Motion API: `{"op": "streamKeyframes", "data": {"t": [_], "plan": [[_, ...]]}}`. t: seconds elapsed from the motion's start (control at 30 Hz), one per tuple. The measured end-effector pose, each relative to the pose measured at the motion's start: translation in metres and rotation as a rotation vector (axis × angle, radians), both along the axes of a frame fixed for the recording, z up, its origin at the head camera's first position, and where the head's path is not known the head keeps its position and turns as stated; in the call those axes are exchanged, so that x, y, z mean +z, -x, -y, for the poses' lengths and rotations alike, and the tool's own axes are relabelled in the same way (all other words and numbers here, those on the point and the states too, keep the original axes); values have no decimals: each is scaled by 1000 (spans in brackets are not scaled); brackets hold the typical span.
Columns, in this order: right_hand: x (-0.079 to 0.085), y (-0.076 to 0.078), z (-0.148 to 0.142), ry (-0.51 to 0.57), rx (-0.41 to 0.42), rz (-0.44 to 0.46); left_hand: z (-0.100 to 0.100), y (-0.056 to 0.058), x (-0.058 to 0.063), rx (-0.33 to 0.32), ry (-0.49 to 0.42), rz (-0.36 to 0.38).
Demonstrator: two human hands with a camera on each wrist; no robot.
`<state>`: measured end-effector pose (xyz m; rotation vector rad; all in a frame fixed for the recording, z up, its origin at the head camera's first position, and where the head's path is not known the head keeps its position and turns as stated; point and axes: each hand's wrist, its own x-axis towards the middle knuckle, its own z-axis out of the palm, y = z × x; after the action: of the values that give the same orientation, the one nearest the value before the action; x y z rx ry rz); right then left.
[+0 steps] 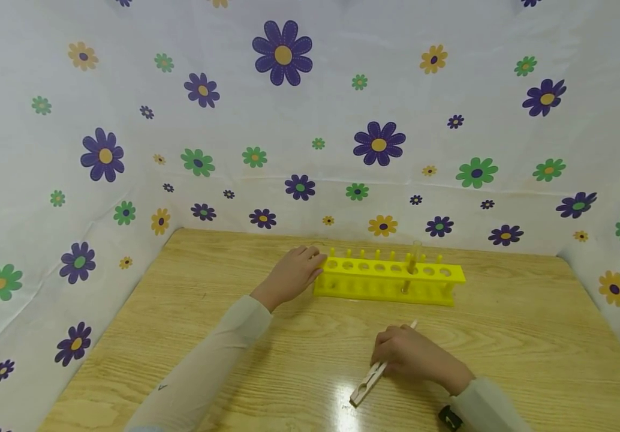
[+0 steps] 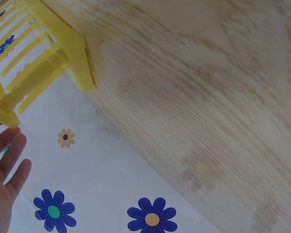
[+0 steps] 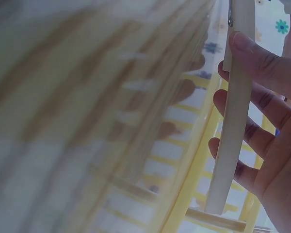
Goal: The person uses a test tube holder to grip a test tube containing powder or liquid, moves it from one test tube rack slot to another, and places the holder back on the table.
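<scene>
In the head view a yellow test tube rack (image 1: 385, 293) stands toward the back of the wooden table. My left hand (image 1: 291, 276) grips its left end, and in the left wrist view several fingers (image 2: 17, 145) reach to the rack's end corner. Near the rack's right side, one glass test tube (image 1: 412, 264) with brownish contents stands upright in a hole. Closer to the front, my right hand (image 1: 412, 354) holds a wooden test tube holder (image 1: 366, 384) low over the table, its jaw end facing front left. The right wrist view shows thumb and fingers round the holder's shaft (image 3: 230, 136).
The wooden table (image 1: 299, 372) reflects a bright patch near its front. White cloth (image 1: 321, 108) with printed flowers hangs behind it and along both sides. A row of short yellow pegs (image 1: 362, 254) stands up along the rack's back. A dark strap (image 1: 450, 418) lies by the right wrist.
</scene>
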<state>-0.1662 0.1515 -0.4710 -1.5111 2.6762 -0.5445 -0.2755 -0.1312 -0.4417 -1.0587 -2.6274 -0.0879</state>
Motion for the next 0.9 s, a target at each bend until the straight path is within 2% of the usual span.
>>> {"op": "streamKeyframes", "data": {"t": [0.23,0.9], "plan": [[2,0,2,-51,-14,41,0,-1,1,-2,-8,6],[6,-3,6,-59,-7,87,-1,-4,5,2,-9,39]]}}
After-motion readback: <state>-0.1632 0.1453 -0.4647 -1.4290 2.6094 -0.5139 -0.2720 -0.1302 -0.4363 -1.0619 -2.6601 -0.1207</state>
